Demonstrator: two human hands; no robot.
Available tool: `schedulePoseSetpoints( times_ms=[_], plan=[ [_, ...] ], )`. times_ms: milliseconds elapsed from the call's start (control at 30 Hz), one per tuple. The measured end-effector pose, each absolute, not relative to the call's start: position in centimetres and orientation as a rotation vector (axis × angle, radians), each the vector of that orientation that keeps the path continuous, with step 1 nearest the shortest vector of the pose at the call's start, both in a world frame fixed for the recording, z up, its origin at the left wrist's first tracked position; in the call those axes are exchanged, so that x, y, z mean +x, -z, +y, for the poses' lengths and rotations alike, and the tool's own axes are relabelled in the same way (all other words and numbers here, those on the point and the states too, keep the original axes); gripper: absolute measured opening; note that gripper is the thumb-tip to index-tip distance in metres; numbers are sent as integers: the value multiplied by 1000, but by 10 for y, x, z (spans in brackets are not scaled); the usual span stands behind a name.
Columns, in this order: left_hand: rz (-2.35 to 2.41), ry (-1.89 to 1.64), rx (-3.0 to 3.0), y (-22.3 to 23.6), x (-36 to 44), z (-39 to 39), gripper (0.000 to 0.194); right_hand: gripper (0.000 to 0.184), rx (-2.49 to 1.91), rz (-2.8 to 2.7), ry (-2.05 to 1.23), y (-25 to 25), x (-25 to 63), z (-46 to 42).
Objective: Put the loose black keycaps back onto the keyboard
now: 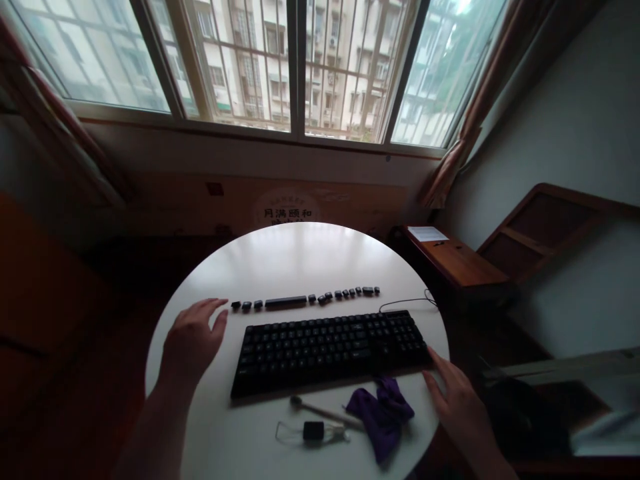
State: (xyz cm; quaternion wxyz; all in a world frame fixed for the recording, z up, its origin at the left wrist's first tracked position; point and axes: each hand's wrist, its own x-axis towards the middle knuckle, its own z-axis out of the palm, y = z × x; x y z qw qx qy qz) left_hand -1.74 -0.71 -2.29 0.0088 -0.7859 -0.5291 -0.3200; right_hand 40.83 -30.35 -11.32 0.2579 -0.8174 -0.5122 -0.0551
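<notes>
A black keyboard (pixel 327 350) lies across the white round table, its bottom row stripped of keycaps. Behind it runs a row of loose black keycaps, including the long space bar (pixel 285 303). My left hand (pixel 193 337) is open, fingertips beside the leftmost loose keycap (pixel 235 305). At the keyboard's right end is my right hand (pixel 457 393), fingers apart and holding nothing visible; whether it touches the keyboard I cannot tell. In front lie a purple cloth (pixel 383 417), a thin brush (pixel 320 408) partly under it, and a wire puller (pixel 286 433) with a black square piece (pixel 313 432).
The keyboard's cable (pixel 407 302) trails over the table's (pixel 300 250) right edge. To the right stands a low wooden cabinet (pixel 460 260) with paper (pixel 427 233) on it. A barred window (pixel 300 73) and a large cardboard box (pixel 360 200) are beyond the table.
</notes>
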Motion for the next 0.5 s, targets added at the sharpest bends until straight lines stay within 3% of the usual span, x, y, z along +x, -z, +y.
schedulePoseSetpoints(
  times_ms=[133,500],
  plan=[
    [-1888,734,-2622,30,-51,40,50,48,-2156,-1389,203,121,408,-304],
    [-1659,555,-2956,42,-40,75,50,57,-2138,-1280,275,142,407,-308]
  ],
)
